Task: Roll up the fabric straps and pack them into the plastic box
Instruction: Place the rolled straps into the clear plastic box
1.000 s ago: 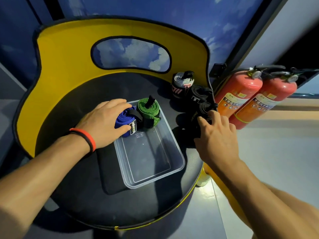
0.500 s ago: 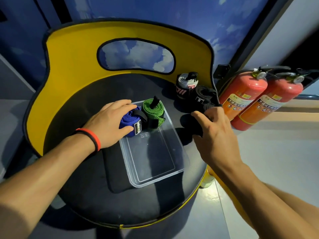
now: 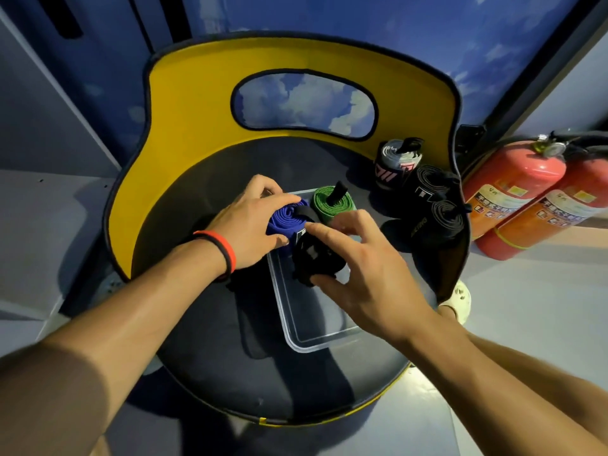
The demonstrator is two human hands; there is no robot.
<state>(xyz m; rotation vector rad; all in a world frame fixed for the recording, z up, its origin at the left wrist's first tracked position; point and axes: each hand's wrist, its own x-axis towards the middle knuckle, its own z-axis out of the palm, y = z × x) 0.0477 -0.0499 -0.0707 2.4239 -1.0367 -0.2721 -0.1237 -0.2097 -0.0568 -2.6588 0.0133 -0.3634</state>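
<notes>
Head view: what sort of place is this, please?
Probably an indoor public or commercial room, not a home: two red fire extinguishers are on the floor, beside a round yellow-backed seat and a cloud-printed wall.

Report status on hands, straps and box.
Left hand grips blue roll in box. Right hand holds black roll over box, beside blue. Green roll packed. Three rolls wait on seat; near half of box free.
</notes>
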